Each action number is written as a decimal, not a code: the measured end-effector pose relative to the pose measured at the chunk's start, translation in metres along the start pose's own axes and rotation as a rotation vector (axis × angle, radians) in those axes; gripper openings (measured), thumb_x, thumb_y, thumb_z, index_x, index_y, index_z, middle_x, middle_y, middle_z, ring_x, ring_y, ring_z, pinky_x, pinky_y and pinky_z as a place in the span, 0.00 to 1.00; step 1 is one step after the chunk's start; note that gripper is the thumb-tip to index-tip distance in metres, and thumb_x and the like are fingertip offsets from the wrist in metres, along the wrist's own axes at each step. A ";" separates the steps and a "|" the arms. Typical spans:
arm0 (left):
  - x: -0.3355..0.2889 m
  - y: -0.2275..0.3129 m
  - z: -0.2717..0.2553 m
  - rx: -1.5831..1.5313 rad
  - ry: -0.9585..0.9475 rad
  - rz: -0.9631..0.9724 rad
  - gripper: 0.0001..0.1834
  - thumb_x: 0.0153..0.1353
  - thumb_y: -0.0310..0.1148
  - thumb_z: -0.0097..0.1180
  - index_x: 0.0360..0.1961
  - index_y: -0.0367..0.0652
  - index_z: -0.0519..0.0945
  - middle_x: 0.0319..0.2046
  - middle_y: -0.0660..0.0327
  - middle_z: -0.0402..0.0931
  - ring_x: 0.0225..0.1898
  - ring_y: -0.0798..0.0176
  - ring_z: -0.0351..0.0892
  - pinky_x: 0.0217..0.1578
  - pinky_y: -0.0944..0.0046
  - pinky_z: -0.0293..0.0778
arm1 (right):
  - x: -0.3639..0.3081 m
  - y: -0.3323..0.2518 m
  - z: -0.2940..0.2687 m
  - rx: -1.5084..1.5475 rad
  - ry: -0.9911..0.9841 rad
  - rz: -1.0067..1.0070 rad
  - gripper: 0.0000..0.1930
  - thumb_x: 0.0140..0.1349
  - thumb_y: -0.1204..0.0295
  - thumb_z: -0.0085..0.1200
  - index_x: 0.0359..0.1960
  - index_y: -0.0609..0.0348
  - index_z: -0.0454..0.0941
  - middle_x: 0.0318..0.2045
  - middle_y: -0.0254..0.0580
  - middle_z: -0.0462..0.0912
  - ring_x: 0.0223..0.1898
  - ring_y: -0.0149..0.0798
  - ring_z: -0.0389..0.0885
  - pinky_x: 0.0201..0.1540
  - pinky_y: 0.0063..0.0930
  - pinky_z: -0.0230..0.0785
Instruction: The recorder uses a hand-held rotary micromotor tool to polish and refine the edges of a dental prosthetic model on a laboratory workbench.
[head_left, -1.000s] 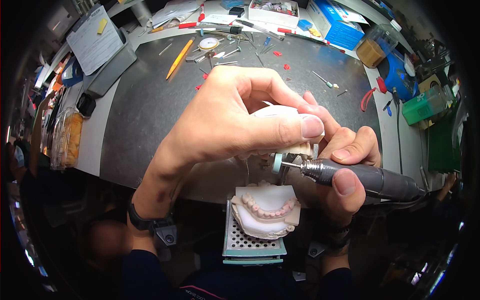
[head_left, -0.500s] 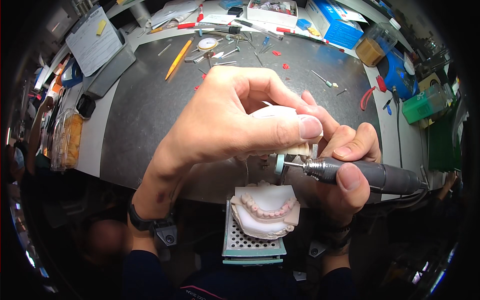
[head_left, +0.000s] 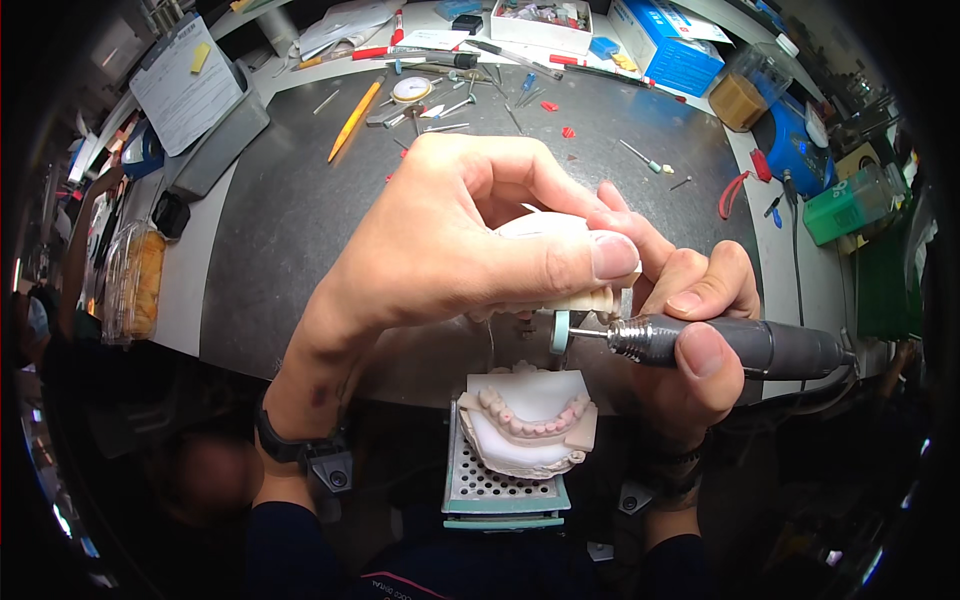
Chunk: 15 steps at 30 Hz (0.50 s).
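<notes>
My left hand (head_left: 490,235) is closed around a white dental model (head_left: 548,224), thumb across its near side. A row of tooth-coloured teeth (head_left: 597,299) shows below the thumb; the rest is covered by my fingers. My right hand (head_left: 705,325) grips a dark rotary handpiece (head_left: 770,348) lying level and pointing left. On its thin metal shank sits a pale green polishing wheel (head_left: 560,332), just under the teeth; whether it touches them I cannot tell. Nearer me, a second dental model (head_left: 525,450) with a lower arch of teeth rests on a perforated metal tray (head_left: 500,487) with green edges.
Loose burs and a round white dial (head_left: 411,90) lie at the dark bench's (head_left: 270,230) far side, beside a yellow pencil (head_left: 355,122). A blue box (head_left: 665,45) and a jar of brown material (head_left: 745,98) stand back right. A clear pastry container (head_left: 135,280) is at left.
Both hands, the model and the handpiece hold nearly the same pose. The left thumb and held model have shifted very slightly left.
</notes>
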<state>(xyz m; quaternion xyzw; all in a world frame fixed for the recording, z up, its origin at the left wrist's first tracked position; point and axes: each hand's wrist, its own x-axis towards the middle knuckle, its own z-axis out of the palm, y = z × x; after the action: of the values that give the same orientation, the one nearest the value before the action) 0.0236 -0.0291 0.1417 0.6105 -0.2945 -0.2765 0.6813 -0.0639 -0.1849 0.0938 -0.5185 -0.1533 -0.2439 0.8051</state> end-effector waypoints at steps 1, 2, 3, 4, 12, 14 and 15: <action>0.001 0.002 0.000 -0.001 -0.002 0.001 0.12 0.54 0.30 0.64 0.35 0.34 0.77 0.31 0.53 0.81 0.32 0.68 0.81 0.30 0.72 0.74 | 0.000 0.000 -0.001 0.007 0.004 0.001 0.11 0.48 0.66 0.54 0.26 0.56 0.66 0.14 0.37 0.71 0.52 0.61 0.75 0.69 0.58 0.40; 0.001 0.005 0.000 -0.001 -0.006 -0.039 0.12 0.54 0.29 0.65 0.35 0.34 0.77 0.31 0.53 0.81 0.32 0.68 0.81 0.31 0.71 0.75 | 0.001 -0.001 -0.001 0.014 0.008 0.001 0.11 0.49 0.66 0.54 0.26 0.55 0.66 0.14 0.37 0.72 0.53 0.61 0.75 0.69 0.59 0.40; 0.001 0.007 0.001 0.000 -0.010 -0.078 0.12 0.53 0.29 0.65 0.35 0.34 0.77 0.31 0.53 0.81 0.32 0.67 0.81 0.32 0.70 0.76 | 0.001 -0.002 -0.002 0.012 0.008 0.000 0.11 0.49 0.66 0.54 0.26 0.55 0.66 0.14 0.37 0.72 0.53 0.61 0.75 0.69 0.59 0.40; 0.002 0.005 0.001 0.003 -0.010 -0.074 0.12 0.53 0.29 0.65 0.35 0.34 0.77 0.31 0.53 0.81 0.32 0.67 0.81 0.32 0.70 0.76 | 0.001 -0.002 -0.002 0.003 0.002 0.002 0.11 0.48 0.66 0.54 0.26 0.55 0.66 0.14 0.37 0.71 0.52 0.61 0.76 0.69 0.59 0.40; 0.001 -0.007 0.001 -0.091 0.009 -0.010 0.10 0.51 0.23 0.66 0.33 0.33 0.78 0.33 0.54 0.80 0.33 0.65 0.81 0.36 0.66 0.77 | -0.001 0.001 -0.001 -0.058 -0.029 0.004 0.12 0.46 0.64 0.54 0.25 0.55 0.65 0.12 0.35 0.68 0.51 0.60 0.76 0.69 0.59 0.40; -0.001 -0.004 -0.002 -0.076 0.053 -0.025 0.10 0.50 0.23 0.66 0.33 0.33 0.78 0.33 0.54 0.80 0.34 0.66 0.81 0.37 0.66 0.77 | -0.001 0.007 0.004 -0.042 0.014 -0.034 0.13 0.47 0.62 0.52 0.26 0.55 0.63 0.11 0.34 0.66 0.48 0.56 0.78 0.67 0.53 0.50; 0.000 -0.003 -0.004 -0.037 0.031 -0.044 0.10 0.50 0.24 0.67 0.33 0.33 0.79 0.33 0.54 0.81 0.34 0.67 0.81 0.38 0.67 0.76 | -0.005 0.003 0.006 0.037 0.035 0.031 0.12 0.48 0.64 0.57 0.27 0.53 0.66 0.14 0.36 0.69 0.53 0.58 0.73 0.68 0.58 0.40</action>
<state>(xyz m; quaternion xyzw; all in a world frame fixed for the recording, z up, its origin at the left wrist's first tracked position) 0.0264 -0.0263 0.1385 0.6082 -0.2650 -0.2872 0.6909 -0.0659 -0.1768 0.0917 -0.5015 -0.1355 -0.2374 0.8208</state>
